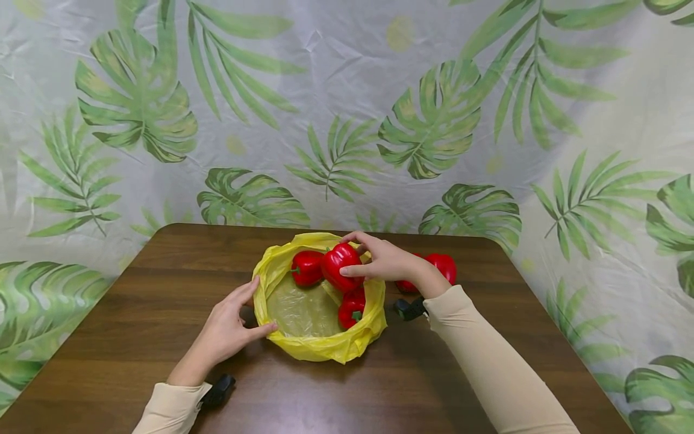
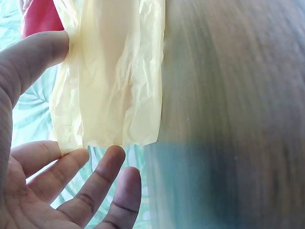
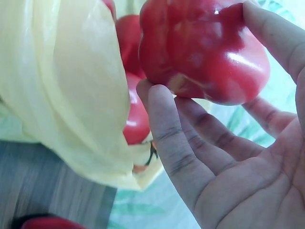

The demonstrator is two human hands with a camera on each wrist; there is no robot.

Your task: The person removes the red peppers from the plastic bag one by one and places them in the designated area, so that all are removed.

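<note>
Fingers, right hand (image 1: 387, 258): thumb and fingers grasp one red pepper (image 1: 340, 265), the thumb on one side and the fingers beneath and around the other. Fingers, left hand (image 1: 228, 328): extended and spread, with the thumb and fingertips touching the rim and outer side of the yellow bag (image 1: 351, 351).

Surface: a dark brown wood-grain table (image 1: 162, 289), with a soft sheen in front of the bag. Behind it hangs a pale grey cloth (image 1: 347, 72) printed with green leaves. Each wrist carries a black device (image 1: 218, 392) beside a beige sleeve (image 1: 172, 410).

Edges: the far table edge runs just behind the bag; the left and right edges slant outward toward the viewer. Tabletop extends well to the left of the bag and in front of it. On the right, the forearm crosses the table, and other red peppers (image 1: 443, 268) lie beside the bag, partly hidden by the wrist.

Thing: the grasped pepper is above the bag's mouth, toward its right side. It is glossy and lobed, with bright highlights and a small pale patch on its underside. Two similar peppers (image 1: 308, 269) with green stems lie inside the bag, whose rim is crumpled and walls thin.
</note>
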